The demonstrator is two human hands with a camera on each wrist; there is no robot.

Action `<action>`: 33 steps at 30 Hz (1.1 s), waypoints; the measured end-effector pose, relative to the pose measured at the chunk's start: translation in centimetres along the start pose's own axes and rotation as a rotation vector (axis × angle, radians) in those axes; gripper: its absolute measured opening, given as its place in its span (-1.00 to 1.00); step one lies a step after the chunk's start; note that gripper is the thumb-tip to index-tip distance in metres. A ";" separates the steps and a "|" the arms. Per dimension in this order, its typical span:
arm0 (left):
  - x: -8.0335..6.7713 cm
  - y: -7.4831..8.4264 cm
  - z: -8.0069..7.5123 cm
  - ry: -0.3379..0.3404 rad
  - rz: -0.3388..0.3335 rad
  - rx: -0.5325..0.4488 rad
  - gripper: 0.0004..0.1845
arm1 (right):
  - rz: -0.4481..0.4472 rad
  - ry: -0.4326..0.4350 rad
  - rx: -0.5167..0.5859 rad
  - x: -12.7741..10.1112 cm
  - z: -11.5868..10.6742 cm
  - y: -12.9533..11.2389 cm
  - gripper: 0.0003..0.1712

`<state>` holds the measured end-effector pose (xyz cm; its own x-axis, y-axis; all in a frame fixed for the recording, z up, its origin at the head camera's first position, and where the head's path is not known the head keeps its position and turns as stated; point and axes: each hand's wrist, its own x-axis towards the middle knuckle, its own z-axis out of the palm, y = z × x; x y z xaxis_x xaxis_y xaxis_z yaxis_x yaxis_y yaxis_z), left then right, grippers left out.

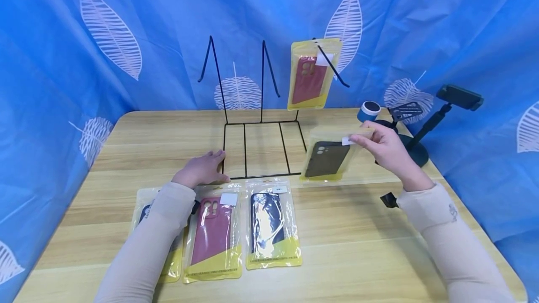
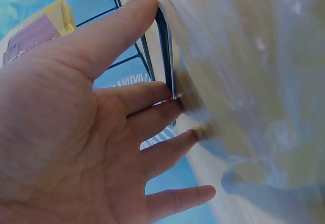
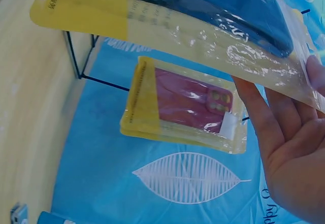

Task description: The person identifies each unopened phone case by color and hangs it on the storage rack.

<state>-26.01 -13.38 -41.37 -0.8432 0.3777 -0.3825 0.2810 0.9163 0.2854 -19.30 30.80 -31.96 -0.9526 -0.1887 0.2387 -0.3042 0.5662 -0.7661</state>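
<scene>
Blue cloth printed with white leaves (image 1: 105, 36) drapes all round the back, and in front of it sits a pale wooden bench (image 1: 358, 237). At the middle of the bench stands a black wire display rack (image 1: 261, 148), its flat grid base on the wood and its thin prongs rising behind. One clear-and-yellow packet with a red phone case (image 1: 309, 76) hangs on the rack's right-hand prong; the right wrist view shows it too (image 3: 188, 104), hanging against the cloth.

Now the right hand (image 1: 387, 146): it is raised just right of the rack, thumb and fingers pinching the top edge of a clear plastic packet with a yellow foot and a dark phone case inside (image 1: 330, 158). That packet is held off the bench, tilted, beside the rack's right edge (the right wrist view catches it from underneath (image 3: 203, 16), just above the fingers (image 3: 264, 117)).

The left hand (image 1: 202, 169) lies palm down with fingers straight and spread, holding nothing, fingertips at the front left corner of the rack's base.

Along the near edge lie three more packets in a row: one mostly hidden under the left sleeve (image 1: 145, 209), one with a red case (image 1: 212, 233), one with a dark blue case (image 1: 269, 223). Off to the right stands a black phone holder on a round foot (image 1: 438, 120), with a small blue roll (image 1: 369, 110) beside it.
</scene>
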 end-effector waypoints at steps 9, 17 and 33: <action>-0.1 -0.1 0.2 0.005 -0.005 -0.001 -0.01 | -0.124 0.105 0.104 1.6 -0.8 -2.0 -0.90; 0.1 -0.3 0.3 0.002 0.000 0.008 -0.01 | -0.222 0.246 0.209 3.4 -1.5 -3.3 -0.86; 0.1 0.0 0.1 0.001 0.004 0.006 -0.02 | -0.166 0.297 0.221 5.5 -1.3 -3.6 -0.89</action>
<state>-26.03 -13.36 -41.45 -0.8427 0.3808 -0.3805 0.2869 0.9158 0.2811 -23.47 28.71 -27.12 -0.8620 -0.0044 0.5069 -0.4752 0.3550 -0.8050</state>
